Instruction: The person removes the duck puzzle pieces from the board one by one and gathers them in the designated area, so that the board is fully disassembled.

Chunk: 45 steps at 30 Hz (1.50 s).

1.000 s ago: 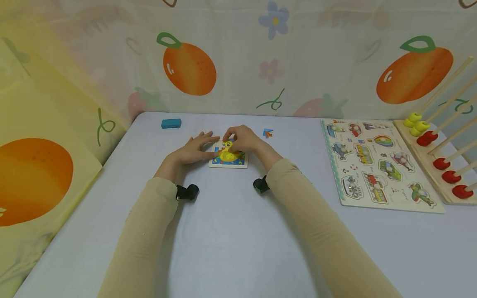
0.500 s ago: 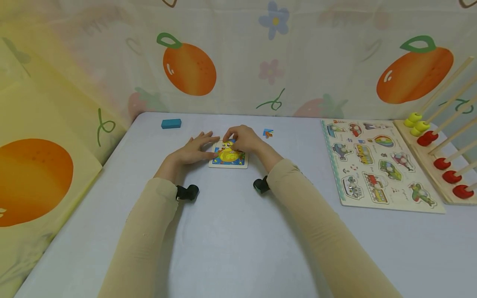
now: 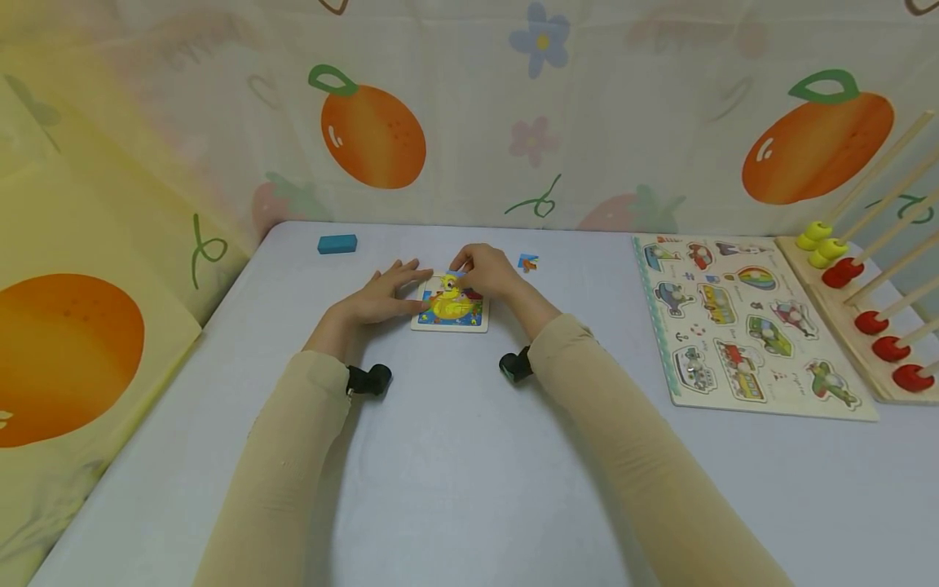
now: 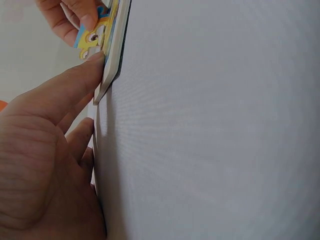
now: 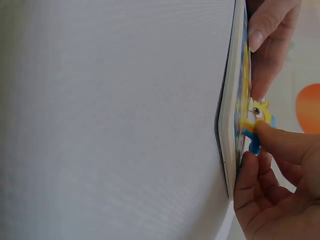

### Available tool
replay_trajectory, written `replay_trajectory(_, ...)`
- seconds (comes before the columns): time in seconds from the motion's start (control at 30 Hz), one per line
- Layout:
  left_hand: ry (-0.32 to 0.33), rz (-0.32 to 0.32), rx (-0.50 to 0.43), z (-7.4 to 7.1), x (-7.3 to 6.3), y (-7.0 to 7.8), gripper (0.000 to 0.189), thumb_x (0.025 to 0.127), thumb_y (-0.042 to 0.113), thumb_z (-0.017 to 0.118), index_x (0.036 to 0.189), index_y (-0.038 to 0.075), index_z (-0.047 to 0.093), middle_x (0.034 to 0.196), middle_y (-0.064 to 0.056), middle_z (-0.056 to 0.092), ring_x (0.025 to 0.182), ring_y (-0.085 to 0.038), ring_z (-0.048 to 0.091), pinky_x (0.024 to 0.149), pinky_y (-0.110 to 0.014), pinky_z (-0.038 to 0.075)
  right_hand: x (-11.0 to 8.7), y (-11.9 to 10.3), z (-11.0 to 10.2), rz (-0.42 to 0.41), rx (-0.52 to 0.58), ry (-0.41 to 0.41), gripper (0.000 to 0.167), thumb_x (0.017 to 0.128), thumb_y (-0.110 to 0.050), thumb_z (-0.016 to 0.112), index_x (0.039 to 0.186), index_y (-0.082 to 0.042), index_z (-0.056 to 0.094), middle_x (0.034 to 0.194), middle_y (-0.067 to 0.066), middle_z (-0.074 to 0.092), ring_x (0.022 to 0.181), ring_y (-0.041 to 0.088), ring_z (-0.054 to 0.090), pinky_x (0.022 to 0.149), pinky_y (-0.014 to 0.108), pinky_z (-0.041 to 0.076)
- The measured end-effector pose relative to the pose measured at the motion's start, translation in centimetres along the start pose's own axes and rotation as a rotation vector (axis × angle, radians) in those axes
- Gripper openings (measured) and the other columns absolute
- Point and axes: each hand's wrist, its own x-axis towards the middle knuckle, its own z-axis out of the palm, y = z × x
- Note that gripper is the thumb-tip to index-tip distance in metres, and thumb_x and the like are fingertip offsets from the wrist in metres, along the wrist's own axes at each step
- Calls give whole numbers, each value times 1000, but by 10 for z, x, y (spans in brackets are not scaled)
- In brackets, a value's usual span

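A jigsaw puzzle board (image 3: 450,328) with a yellow duck picture and a pale frame lies on the white table. My left hand (image 3: 374,297) rests at the board's left side, fingers spread, the thumb at its left edge. Over the top of the board, my right hand (image 3: 486,273) pinches a puzzle piece (image 5: 255,114) between thumb and fingers. That piece shows the duck's eye on yellow and blue. In the right wrist view it stands tilted up from the board's surface, with a blue knob at its lower side. The right fingers partly cover the board's upper right.
Another small puzzle piece (image 3: 527,262), blue and orange, lies right of the hands. A blue block (image 3: 337,244) sits at the back left. To the right are a vehicle picture board (image 3: 697,350) and a wooden rack (image 3: 829,302) with rods and coloured beads.
My right hand has shifted slightly right and away from me over the board, uncovering more of the duck's body. The left hand keeps its place.
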Motion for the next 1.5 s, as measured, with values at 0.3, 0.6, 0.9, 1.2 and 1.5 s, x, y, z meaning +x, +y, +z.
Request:
replay_trajectory(0.3, -2, -15, 0, -1, 0, 0, 70, 93, 38, 60, 155, 20, 33, 170, -8, 7, 158, -32, -8, 124, -60, -12, -3, -3, -7, -20, 72, 24, 19, 93, -13, 67, 112, -9, 66, 114, 10, 66, 102, 22, 58, 87, 30, 50)
replay_trajectory(0.6, 0, -12, 1, -1, 1, -1, 70, 93, 39, 60, 155, 20, 33, 170, -8, 7, 158, -32, -8, 124, -60, -12, -7, -6, -25, -18, 156, 24, 21, 95, -14, 65, 116, -11, 65, 100, 9, 62, 87, 25, 66, 74, 27, 60)
replay_trajectory(0.9, -3, -33, 0, -1, 1, -2, 72, 93, 41, 60, 156, 22, 32, 170, -6, 6, 158, -31, -9, 124, -59, -12, -12, -2, -47, -41, 199, 44, 22, 96, -13, 62, 118, -12, 65, 100, 12, 67, 95, 32, 68, 83, 34, 61)
replay_trajectory(1.2, -8, -2, 3, 0, 0, 0, 71, 94, 38, 59, 156, 18, 31, 170, -9, 5, 158, -32, -9, 125, -58, -12, -22, 17, -71, 2, 193, 105, 22, 95, -15, 64, 116, -14, 66, 93, 8, 66, 96, 38, 66, 84, 45, 60)
replay_trajectory(1.5, -4, 11, -24, 0, -2, -1, 71, 94, 36, 60, 156, 18, 32, 170, -9, 6, 158, -31, -10, 125, -57, -13, -25, 48, -90, 70, 242, 127, 25, 96, -12, 62, 120, -8, 65, 97, 9, 61, 85, 30, 72, 79, 30, 62)
